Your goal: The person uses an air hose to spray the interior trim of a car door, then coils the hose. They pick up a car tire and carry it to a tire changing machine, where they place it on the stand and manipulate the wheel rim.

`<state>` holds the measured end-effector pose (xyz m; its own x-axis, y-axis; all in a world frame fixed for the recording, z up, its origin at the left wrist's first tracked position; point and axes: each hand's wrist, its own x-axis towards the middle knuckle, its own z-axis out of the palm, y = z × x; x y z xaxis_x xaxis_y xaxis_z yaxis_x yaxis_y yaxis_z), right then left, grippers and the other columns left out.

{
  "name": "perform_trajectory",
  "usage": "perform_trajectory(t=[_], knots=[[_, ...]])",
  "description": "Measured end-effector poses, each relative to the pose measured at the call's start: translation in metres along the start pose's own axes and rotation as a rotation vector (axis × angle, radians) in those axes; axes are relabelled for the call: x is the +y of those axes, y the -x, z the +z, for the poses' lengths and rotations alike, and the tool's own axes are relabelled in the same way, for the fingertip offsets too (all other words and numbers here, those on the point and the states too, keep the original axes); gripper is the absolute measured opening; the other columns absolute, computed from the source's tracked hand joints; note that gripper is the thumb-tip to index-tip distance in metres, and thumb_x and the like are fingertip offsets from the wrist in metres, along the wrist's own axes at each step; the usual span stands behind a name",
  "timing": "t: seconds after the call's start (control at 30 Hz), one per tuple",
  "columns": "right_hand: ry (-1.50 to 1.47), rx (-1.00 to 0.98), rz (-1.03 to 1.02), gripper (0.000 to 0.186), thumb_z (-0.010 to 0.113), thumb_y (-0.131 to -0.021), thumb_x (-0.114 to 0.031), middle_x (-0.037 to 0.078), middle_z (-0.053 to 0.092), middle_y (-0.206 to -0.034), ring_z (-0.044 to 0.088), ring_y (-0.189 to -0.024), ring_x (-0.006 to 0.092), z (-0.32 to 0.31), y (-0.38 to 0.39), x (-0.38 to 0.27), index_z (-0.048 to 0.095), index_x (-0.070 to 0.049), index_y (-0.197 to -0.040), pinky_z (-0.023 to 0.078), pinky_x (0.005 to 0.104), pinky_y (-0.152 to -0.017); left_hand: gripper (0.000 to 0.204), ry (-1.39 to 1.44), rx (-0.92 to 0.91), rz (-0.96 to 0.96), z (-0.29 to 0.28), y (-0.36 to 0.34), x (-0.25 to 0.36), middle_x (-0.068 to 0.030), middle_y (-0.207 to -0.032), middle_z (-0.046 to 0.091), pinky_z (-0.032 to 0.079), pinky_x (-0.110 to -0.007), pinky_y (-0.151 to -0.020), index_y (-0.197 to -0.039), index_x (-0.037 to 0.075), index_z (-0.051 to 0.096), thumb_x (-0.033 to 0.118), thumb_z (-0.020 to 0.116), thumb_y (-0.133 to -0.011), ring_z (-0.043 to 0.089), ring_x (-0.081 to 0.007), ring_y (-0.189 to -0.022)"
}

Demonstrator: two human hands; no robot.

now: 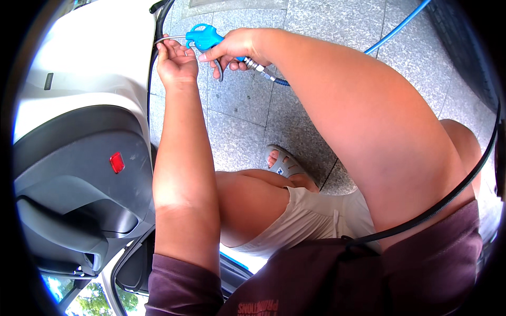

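Observation:
My right hand (227, 50) is closed around a blue air blow gun (206, 37), whose grey lever hangs below my fingers. A metal coupling (254, 67) joins its handle to a dark blue hose (280, 81). The gun's thin metal nozzle (177, 37) points left toward the edge of a white car door (92, 45). My left hand (177, 62), palm up, has its thumb and index finger closed at the nozzle's tip, beside the black edge trim; what they grip there is hard to make out. Its other fingers curl loosely.
The open door's dark inner panel (58, 158), with a red reflector, fills the left side. A tire (461, 42) is at the upper right, with a lighter blue hose (395, 29) nearby. My sandalled foot (279, 160) rests on grey stone paving (237, 105). A black strap crosses my right arm.

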<state>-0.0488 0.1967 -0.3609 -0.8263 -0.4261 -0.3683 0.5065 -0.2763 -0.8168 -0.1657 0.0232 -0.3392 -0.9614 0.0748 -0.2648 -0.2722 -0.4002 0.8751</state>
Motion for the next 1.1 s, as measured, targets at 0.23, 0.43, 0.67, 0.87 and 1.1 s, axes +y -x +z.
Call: perform_trajectory(t=[0.23, 0.43, 0.67, 0.87, 1.1], knots=[[-0.031, 0.022, -0.018, 0.037, 0.076, -0.089, -0.05, 0.001, 0.073, -0.085, 0.047, -0.063, 0.0068, -0.001, -0.018, 0.014, 0.07, -0.013, -0.088, 0.037, 0.0255, -0.056, 0.025, 0.003, 0.02, -0.032, 0.016, 0.009, -0.002, 0.012, -0.089, 0.065, 0.034, -0.03, -0.079, -0.118, 0.017, 0.067, 0.036, 0.055, -0.106, 0.054, -0.0053, -0.084], [0.02, 0.047, -0.029, 0.035, 0.077, -0.088, -0.047, 0.0, 0.073, -0.083, 0.046, -0.063, 0.0073, 0.004, -0.019, 0.008, 0.07, -0.013, -0.088, 0.036, 0.0271, -0.057, 0.025, 0.022, -0.006, -0.018, -0.002, 0.001, 0.003, 0.0113, -0.089, 0.066, 0.037, -0.029, -0.076, -0.116, 0.015, 0.067, 0.035, 0.055, -0.106, 0.055, -0.0053, -0.082], [0.166, 0.135, -0.041, 0.038, 0.08, -0.083, -0.049, 0.0, 0.072, -0.078, 0.041, -0.061, 0.0081, -0.008, -0.016, 0.007, 0.072, -0.012, -0.078, 0.034, 0.028, -0.055, 0.024, 0.106, 0.028, -0.026, 0.003, 0.001, 0.0, 0.0088, -0.093, 0.068, 0.043, -0.03, -0.075, -0.115, 0.011, 0.067, 0.032, 0.059, -0.105, 0.061, -0.0066, -0.085], [0.325, 0.278, -0.108, 0.039, 0.079, -0.084, -0.049, 0.001, 0.072, -0.076, 0.046, -0.058, 0.0087, -0.015, -0.015, -0.002, 0.073, -0.011, -0.076, 0.039, 0.0277, -0.055, 0.027, 0.128, -0.005, -0.025, -0.005, -0.007, -0.002, 0.0078, -0.098, 0.068, 0.044, -0.03, -0.077, -0.119, 0.009, 0.065, 0.032, 0.06, -0.104, 0.061, -0.0075, -0.087], [0.91, 0.359, -0.242, 0.038, 0.07, -0.087, -0.043, 0.012, 0.076, -0.075, 0.075, -0.075, 0.0255, -0.04, -0.02, -0.043, 0.079, -0.008, -0.077, 0.058, 0.0415, -0.078, 0.017, 0.164, 0.027, 0.013, -0.011, -0.009, 0.003, 0.0049, -0.124, 0.068, 0.046, -0.033, -0.081, -0.119, 0.012, 0.057, 0.023, 0.058, -0.106, 0.06, -0.0092, -0.091]])
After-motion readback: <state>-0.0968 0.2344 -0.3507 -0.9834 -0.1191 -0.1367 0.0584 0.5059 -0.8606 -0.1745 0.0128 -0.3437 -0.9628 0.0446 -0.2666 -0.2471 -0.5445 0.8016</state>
